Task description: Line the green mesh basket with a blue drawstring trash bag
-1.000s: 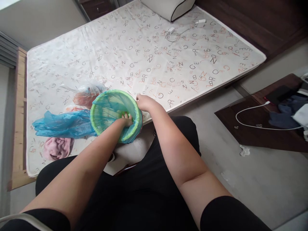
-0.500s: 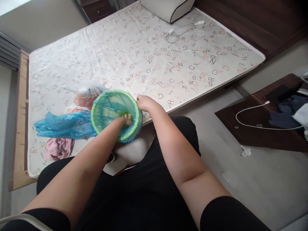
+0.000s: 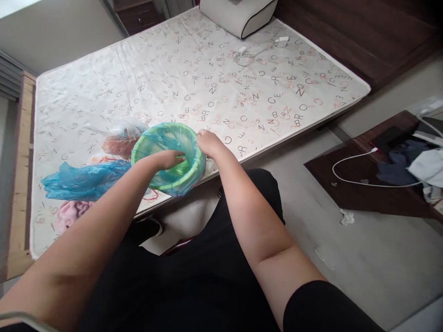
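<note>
while the right hand has its grip clamped on the blue-lined green basket at the mattress's near edge, the left hand, fingers loosely apart, hangs in its mouth. toward the near left corner, a blue bag lies beside pink cloth, partly hidden by the left forearm.

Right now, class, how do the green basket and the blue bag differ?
The green basket is round and open-mouthed; the blue bag is long and crumpled. The right hand grips the basket's rim; no hand holds the bag. Both show blue plastic, the basket's as a liner.
</note>
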`<state>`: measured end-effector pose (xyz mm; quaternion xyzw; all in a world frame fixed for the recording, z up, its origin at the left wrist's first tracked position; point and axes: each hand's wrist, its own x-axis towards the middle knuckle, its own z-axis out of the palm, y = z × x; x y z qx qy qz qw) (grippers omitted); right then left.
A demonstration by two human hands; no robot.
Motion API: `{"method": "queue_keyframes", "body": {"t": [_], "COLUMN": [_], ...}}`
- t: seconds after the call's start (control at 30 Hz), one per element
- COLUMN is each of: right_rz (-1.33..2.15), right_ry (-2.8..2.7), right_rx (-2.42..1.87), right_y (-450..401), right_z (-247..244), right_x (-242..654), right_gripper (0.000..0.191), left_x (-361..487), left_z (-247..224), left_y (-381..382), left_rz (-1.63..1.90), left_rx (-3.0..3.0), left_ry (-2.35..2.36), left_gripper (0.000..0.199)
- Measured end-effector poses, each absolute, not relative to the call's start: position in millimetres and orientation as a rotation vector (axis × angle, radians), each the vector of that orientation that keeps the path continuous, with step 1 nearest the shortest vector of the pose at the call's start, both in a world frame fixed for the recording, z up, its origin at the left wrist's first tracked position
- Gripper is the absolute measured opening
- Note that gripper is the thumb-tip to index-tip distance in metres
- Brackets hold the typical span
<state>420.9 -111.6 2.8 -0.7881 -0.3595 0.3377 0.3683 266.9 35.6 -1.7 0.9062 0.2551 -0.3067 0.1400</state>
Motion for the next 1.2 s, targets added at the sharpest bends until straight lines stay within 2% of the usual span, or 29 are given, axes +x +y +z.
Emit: {"method": "queue_keyframes", "body": {"t": [0.07,0.17,0.23,0.3,0.43,0.57,0.73,0.87,0.93,1.03,1.2], "right_rz": [0.868,0.911,0.939,0.956,0.920,0.907,1.000,0.947,0.837,0.483,-0.041], "right_ry": [-0.907,-0.907,-0.938,-0.965,-1.001,-1.047,-1.089,-1.045,-1.023,-0.950,-1.121], "right_rx": [-2.006,-2.025,-2.059,-2.094,-2.145,-2.106,-2.017,-2.133,-2.200,-2.274,-2.249], "right_y": [-112.6,-114.1,-114.4,-113.7,-109.4,-104.4,-99.5,-96.4,-95.4,-92.0,-56.7], "right_z": [3.0,2.1,0.5,-1.4,-4.9,-5.3,-1.9,0.0,3.7,16.6,49.6], "right_x": [420.3,417.9,415.6,413.1,407.2,393.0,359.6,339.4,332.1,318.4,282.8], "right_gripper": [0.042,0.053,0.049,0.042,0.042,0.045,0.046,0.048,0.052,0.061,0.051], "left_x": [247.2,199.6,162.5,126.7,71.7,45.9,39.0,36.2,34.1,32.2,34.0], "left_z": [28.4,65.3,74.6,68.6,29.2,2.9,9.6,8.9,3.1,-5.0,-6.4], "left_y": [36.1,28.5,22.8,19.9,21.7,27.3,36.4,44.5,46.9,45.3,41.2], "left_rz": [-0.784,-0.180,0.151,0.326,0.331,0.252,0.035,0.075,0.147,0.243,0.377], "left_rx": [2.654,2.683,2.637,2.499,2.027,1.710,1.838,1.935,1.892,1.709,1.616], "left_ry": [0.701,0.781,0.977,1.229,1.499,1.410,1.369,1.394,1.314,1.195,1.243], "left_gripper": [0.054,0.043,0.037,0.030,0.023,0.028,0.046,0.053,0.055,0.057,0.049]}}
